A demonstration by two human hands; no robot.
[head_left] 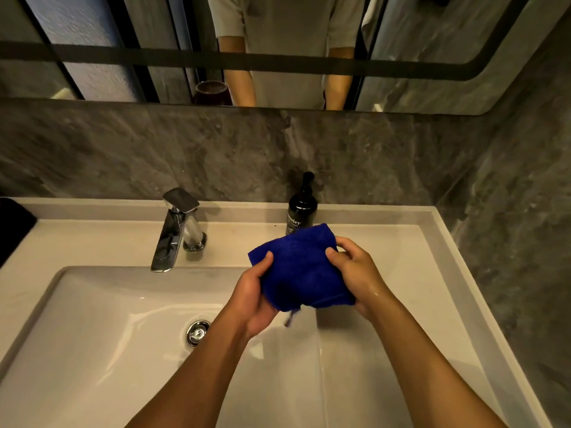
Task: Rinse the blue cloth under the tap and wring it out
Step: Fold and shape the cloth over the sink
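Observation:
The blue cloth (pixel 298 267) is folded into a thick pad and held above the right edge of the white sink basin (pixel 92 319). My left hand (pixel 253 301) grips its lower left side, thumb on top. My right hand (pixel 355 270) clasps its right edge, and looks wet. The chrome tap (pixel 174 230) stands at the left behind the basin, well left of the cloth. No water runs from its spout. A small tag hangs below the cloth.
A black pump bottle (pixel 302 208) stands on the counter just behind the cloth. The chrome drain plug (pixel 197 333) sits in the basin beside my left forearm. A dark object (pixel 12 223) lies at the counter's left edge. A mirror hangs above the grey stone wall.

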